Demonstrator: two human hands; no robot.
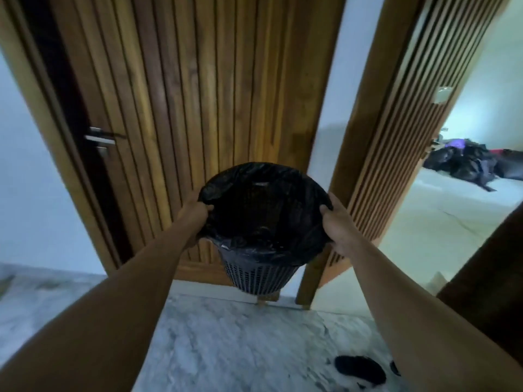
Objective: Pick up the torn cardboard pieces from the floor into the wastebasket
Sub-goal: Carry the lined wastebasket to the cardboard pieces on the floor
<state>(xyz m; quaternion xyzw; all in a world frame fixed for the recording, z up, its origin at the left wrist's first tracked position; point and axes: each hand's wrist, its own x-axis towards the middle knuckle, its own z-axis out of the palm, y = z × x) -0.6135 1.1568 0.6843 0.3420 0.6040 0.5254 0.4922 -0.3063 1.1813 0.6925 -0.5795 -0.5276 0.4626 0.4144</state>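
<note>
A dark mesh wastebasket [256, 278] lined with a black plastic bag is lifted off the floor in front of me, its mouth tilted toward me. My left hand [195, 219] grips the left side of its rim, fingers curled over the bag's edge. My right hand [338, 227] grips the right side of the rim the same way. The inside of the bag is dark and its contents cannot be made out. A small brown piece that may be cardboard [437, 280] lies on the pale floor past the doorway at right.
A slatted wooden door [198, 94] with a metal handle [100, 140] stands straight ahead. An open doorway at right leads to a pale floor with a pile of dark bags [469, 165]. Grey marble floor [226, 349] lies underfoot, with a dark object [360, 369] on it.
</note>
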